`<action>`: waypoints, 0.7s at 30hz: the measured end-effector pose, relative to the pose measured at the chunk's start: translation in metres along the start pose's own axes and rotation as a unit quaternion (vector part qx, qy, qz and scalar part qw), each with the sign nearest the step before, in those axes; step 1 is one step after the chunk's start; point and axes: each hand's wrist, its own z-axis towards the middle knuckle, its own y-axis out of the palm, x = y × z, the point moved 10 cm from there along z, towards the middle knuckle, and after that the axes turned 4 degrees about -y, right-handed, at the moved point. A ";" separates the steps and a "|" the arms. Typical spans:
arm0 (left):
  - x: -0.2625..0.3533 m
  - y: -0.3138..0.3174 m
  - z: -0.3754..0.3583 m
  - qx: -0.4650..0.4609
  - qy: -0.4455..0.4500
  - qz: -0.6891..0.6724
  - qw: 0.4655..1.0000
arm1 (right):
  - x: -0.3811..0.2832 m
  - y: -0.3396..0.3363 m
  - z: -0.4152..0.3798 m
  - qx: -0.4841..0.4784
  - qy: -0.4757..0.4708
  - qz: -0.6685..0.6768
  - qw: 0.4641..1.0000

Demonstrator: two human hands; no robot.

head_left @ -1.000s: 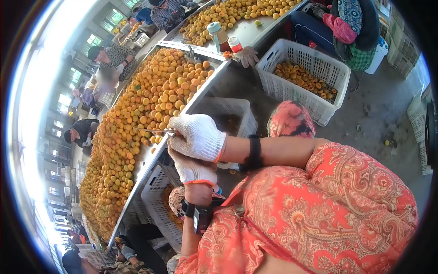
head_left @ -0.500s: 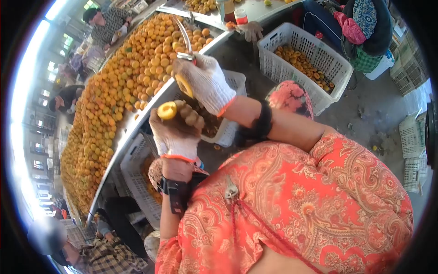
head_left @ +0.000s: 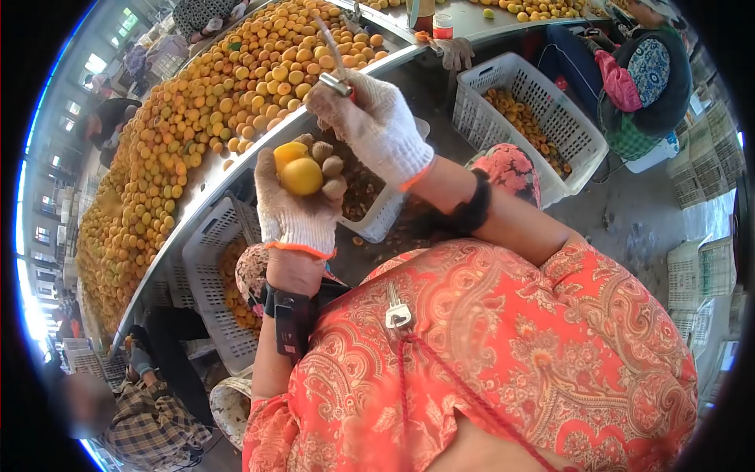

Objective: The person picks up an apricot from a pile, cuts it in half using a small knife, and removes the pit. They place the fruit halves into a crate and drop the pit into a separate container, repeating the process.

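Note:
My left hand, in a stained white glove, is closed around two yellow-orange apricots. One round apricot sits in front, and a second apricot shows behind it near the fingertips. Whether either is cut cannot be seen. My right hand, gloved too, grips a knife with a thin curved blade pointing up and away; most of its handle is hidden in the fist. The hands are apart, the right one above and to the right of the left. Beyond them a large heap of apricots covers the metal table.
Below the hands stands a crate with dark contents. Crates of cut fruit stand at right and left. A glove hangs over the table edge near a red-and-white jar. Other people sit at both sides.
The cut fruit piece in my right hand is gone from sight. My left hand now shows two apricots instead of a cut face. My right hand has moved slightly right, still gripping the knife.

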 end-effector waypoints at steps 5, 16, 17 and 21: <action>-0.014 0.008 -0.003 -0.122 -0.089 0.006 0.988 | -0.048 -0.008 0.009 -0.023 -0.130 -0.305 0.943; 0.000 -0.004 0.001 0.061 0.026 0.004 0.998 | -0.026 0.028 -0.026 -0.244 -0.030 -0.415 0.876; 0.001 -0.007 -0.003 0.102 0.047 -0.015 0.994 | -0.023 0.026 -0.029 -0.221 -0.079 -0.380 0.895; 0.008 -0.008 -0.005 -0.014 0.035 0.100 0.994 | -0.012 -0.008 -0.003 -0.134 0.063 -0.355 0.923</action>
